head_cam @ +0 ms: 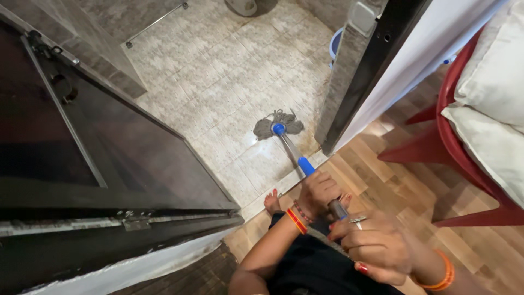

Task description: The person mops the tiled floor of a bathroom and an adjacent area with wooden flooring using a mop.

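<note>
Mop [278,127] — its grey string head pressed flat on the pale tiled bathroom floor [218,82] just past the doorway — is angled down from both hands. Left hand [316,192], lower on the handle, and right hand [374,246], at the top, each keep a closed grip for reach. Person stands on wood planks [393,186] beside a dark open door [109,164] and red chair [464,147].
</note>
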